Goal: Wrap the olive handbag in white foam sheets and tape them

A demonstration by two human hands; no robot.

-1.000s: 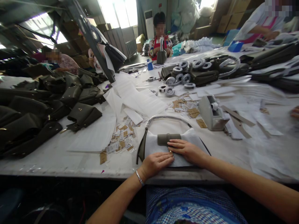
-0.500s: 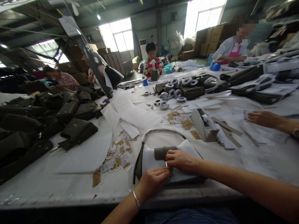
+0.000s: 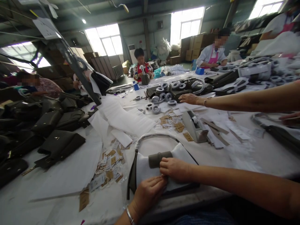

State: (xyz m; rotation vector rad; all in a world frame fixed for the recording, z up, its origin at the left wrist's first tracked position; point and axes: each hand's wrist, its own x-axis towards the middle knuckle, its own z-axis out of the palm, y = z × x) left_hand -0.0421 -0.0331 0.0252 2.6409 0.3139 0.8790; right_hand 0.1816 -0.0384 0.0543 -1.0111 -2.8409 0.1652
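One left hand [image 3: 150, 190] and one right hand [image 3: 175, 169] are meeting on one olive, leathery handbag [image 3: 154, 160] in white wrapping [image 3: 142, 170], lying at the white table's [image 3: 217, 160] near edge; whether they're gripping, I cannot tell. One grey wedge-shaped tape dispenser [image 3: 191, 127] is standing behind, one co-worker's bare arm [image 3: 248, 100] stretching across beyond it

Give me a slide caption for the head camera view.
Left hand and right hand meet on a partly wrapped handbag near loose tags and a tape dispenser.
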